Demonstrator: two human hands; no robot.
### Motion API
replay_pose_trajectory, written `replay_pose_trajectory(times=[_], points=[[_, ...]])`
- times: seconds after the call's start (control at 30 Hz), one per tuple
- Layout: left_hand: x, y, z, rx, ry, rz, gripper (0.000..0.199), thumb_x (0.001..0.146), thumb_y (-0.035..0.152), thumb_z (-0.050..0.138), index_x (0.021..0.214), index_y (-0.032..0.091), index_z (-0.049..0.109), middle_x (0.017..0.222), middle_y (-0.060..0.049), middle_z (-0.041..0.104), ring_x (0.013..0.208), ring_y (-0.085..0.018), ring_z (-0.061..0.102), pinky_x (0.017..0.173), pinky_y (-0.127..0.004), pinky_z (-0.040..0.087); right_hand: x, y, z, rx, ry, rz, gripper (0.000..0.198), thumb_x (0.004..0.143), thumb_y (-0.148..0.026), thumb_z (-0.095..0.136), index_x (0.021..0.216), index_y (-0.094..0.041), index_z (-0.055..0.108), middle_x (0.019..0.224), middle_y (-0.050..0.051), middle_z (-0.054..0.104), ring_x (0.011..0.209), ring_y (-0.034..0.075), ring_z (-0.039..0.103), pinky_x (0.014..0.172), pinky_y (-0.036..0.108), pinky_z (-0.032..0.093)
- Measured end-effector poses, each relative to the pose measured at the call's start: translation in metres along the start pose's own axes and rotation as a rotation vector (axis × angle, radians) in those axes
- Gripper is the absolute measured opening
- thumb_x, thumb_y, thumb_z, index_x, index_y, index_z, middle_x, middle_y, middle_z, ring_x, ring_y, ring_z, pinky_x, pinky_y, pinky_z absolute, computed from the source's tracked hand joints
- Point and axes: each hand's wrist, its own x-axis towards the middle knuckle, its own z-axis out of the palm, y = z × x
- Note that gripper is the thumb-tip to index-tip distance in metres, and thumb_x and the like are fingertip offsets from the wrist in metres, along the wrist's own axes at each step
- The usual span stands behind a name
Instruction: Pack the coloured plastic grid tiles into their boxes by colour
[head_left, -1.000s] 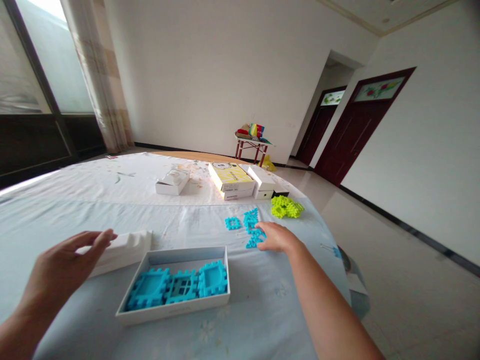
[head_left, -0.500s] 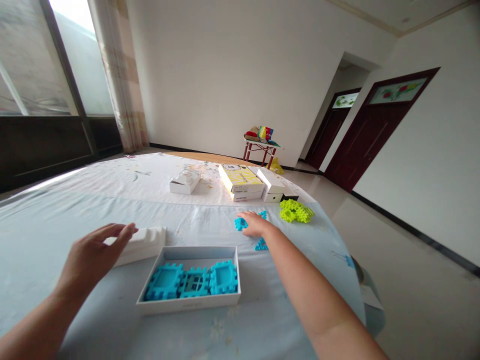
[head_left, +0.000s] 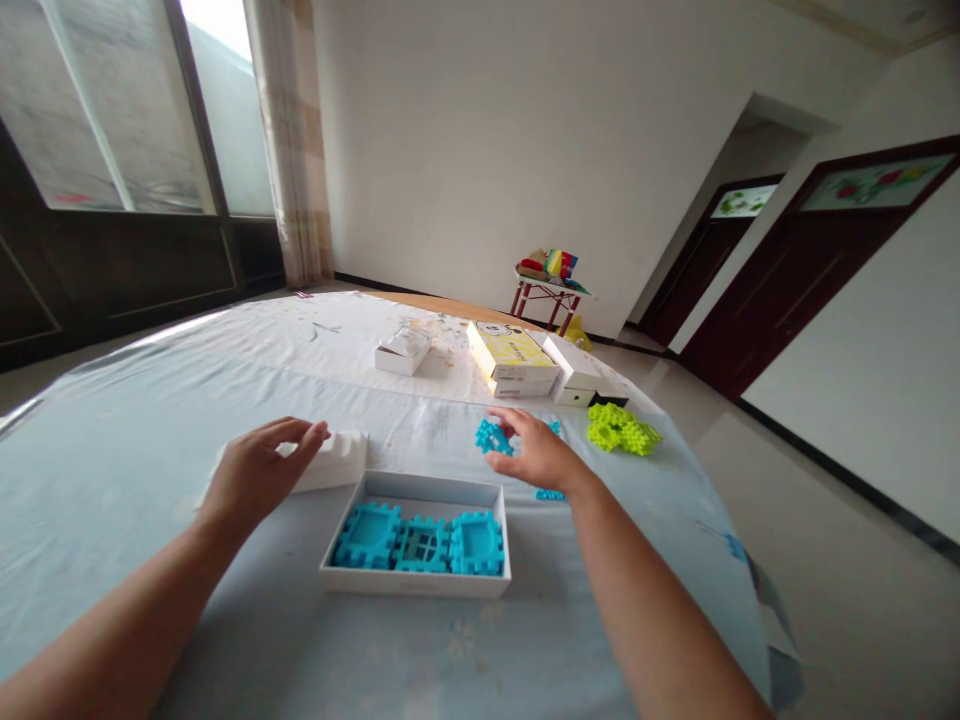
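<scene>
My right hand (head_left: 531, 448) grips a blue toothed building block (head_left: 491, 436) between thumb and fingers, just above the table beyond the box. Other blue blocks (head_left: 550, 494) lie behind and below that hand, partly hidden. A white open box (head_left: 420, 582) stands in front of me. Inside it, several blue interlocking blocks (head_left: 478, 543) sit in a row, the middle one with a window grid. My left hand (head_left: 259, 468) hovers left of the box with nothing in it, thumb and fingers apart. It partly covers a white moulded tray (head_left: 341, 460).
Lime-green blocks (head_left: 624, 430) are heaped at the table's right. Farther back stand a yellow-and-white box (head_left: 511, 355), a white box (head_left: 571, 372) and a small white box (head_left: 401, 356). A light blue cloth (head_left: 360, 660) covers the round table.
My right hand has drawn slightly nearer the box and tipped the blue block up. My left hand stays empty near the white tray. The view has turned a little left.
</scene>
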Motion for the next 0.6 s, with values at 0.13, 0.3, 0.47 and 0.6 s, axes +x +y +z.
replay_pose_trajectory(times=[0.13,0.3,0.47,0.6], points=[[-0.002,0.0,0.0,-0.003,-0.014,0.013,0.032,0.082,0.044,0.047,0.075,0.018,0.065,0.075,-0.001,0.068,0.064,-0.013,0.057,0.061,-0.02,0.038,-0.014,-0.055,-0.001,-0.002,-0.171,-0.204,0.062,0.068,-0.036,0.064,0.125,-0.018,0.048,0.111,0.008,0.059,0.096,0.02,0.056,0.087,0.032,0.042],[-0.001,0.003,-0.001,-0.007,-0.017,0.023,0.032,0.082,0.044,0.047,0.075,0.018,0.064,0.075,-0.002,0.067,0.061,-0.012,0.056,0.06,-0.02,0.038,-0.019,-0.078,0.017,-0.107,-0.282,-0.293,0.067,0.063,-0.04,0.067,0.124,-0.017,0.05,0.117,0.011,0.059,0.107,0.025,0.053,0.094,0.038,0.037],[-0.001,0.006,-0.003,-0.012,-0.012,0.023,0.032,0.082,0.043,0.047,0.074,0.017,0.064,0.074,-0.002,0.067,0.06,-0.012,0.054,0.06,-0.021,0.038,-0.018,-0.077,0.015,-0.086,-0.242,-0.283,0.066,0.067,-0.041,0.066,0.126,-0.016,0.048,0.119,0.011,0.058,0.107,0.024,0.053,0.093,0.036,0.038],[-0.002,0.007,-0.003,-0.015,-0.012,0.021,0.033,0.082,0.043,0.046,0.073,0.017,0.064,0.075,-0.002,0.067,0.063,-0.013,0.055,0.062,-0.021,0.038,-0.017,-0.076,0.014,-0.065,-0.225,-0.267,0.067,0.068,-0.044,0.066,0.126,-0.016,0.048,0.119,0.011,0.058,0.108,0.024,0.053,0.092,0.036,0.039]])
